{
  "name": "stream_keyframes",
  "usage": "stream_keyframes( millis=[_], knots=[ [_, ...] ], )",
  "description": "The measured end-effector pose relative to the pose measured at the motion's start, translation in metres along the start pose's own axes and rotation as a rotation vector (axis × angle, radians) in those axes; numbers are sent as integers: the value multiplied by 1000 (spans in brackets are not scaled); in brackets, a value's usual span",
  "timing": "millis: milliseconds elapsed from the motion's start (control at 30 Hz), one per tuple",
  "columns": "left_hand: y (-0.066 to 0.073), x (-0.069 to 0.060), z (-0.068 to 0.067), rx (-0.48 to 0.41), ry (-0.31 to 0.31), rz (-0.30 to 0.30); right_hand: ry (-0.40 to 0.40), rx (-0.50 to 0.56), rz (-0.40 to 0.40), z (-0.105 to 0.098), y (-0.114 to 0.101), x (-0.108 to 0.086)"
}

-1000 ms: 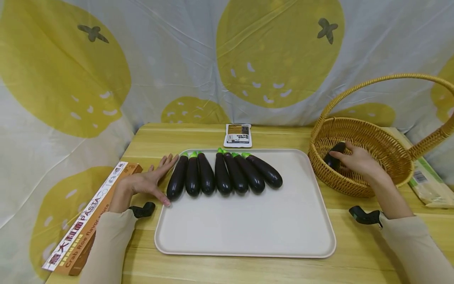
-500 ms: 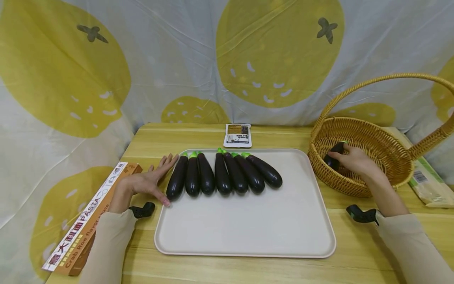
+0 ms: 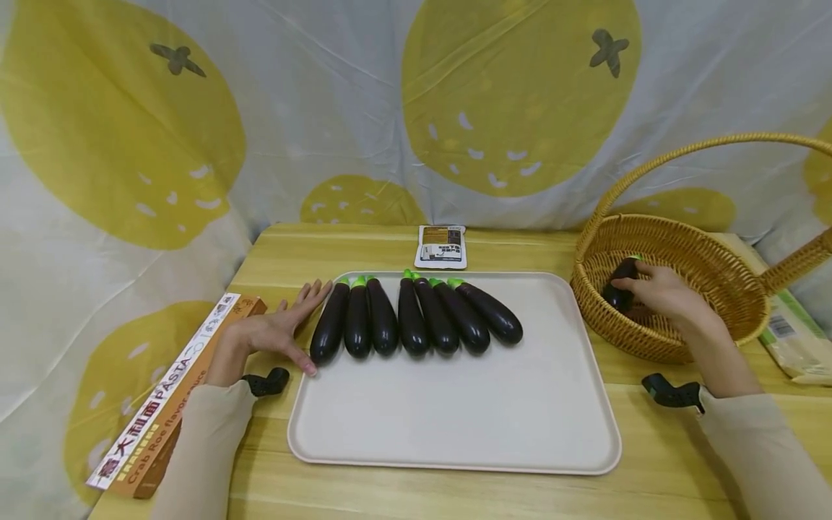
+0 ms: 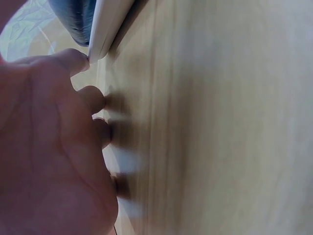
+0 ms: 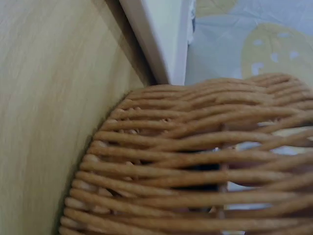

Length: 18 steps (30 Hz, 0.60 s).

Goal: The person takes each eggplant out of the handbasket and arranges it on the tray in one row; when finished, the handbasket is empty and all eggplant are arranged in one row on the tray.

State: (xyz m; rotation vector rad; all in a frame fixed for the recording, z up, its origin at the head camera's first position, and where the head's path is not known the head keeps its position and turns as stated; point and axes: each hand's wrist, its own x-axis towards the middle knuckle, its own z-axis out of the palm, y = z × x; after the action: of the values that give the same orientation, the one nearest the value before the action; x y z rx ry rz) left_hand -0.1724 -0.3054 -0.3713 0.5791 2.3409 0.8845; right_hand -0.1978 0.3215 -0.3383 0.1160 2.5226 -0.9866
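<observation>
Inside the wicker basket (image 3: 663,347) on the right, my right hand (image 3: 669,292) grips a dark eggplant (image 3: 622,285). In the right wrist view the basket's weave (image 5: 195,152) hides that hand. Several glossy eggplants (image 3: 412,318) with green stems lie in a row along the far half of the white tray (image 3: 455,426). My left hand (image 3: 276,332) is spread at the tray's left rim, its thumb by the leftmost eggplant (image 3: 330,323). In the left wrist view, the fingers of the left hand (image 4: 49,142) reach the tabletop beside the tray edge (image 4: 105,29).
A long pasta box (image 3: 175,397) lies at the table's left edge. Behind the tray is a small packet (image 3: 441,247). A green and cream package (image 3: 796,339) lies partly behind the basket, whose tall handle (image 3: 702,148) arches above it. A lemon-print cloth (image 3: 338,108) hangs at the back.
The view has shifted slightly. My right hand stays in the basket with the eggplant, moving very little. My left hand and the row on the tray keep their places.
</observation>
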Motion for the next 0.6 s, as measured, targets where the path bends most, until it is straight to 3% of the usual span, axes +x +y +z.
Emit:
stream_keyframes(
  millis=[267,600],
  knots=[
    [0,1,-1,-9,-3,-5,-47,112,-48,-14,-5,-19],
    [0,1,0,-14,-1,-7,-25,36,-182,-26,-7,-52]
  ],
)
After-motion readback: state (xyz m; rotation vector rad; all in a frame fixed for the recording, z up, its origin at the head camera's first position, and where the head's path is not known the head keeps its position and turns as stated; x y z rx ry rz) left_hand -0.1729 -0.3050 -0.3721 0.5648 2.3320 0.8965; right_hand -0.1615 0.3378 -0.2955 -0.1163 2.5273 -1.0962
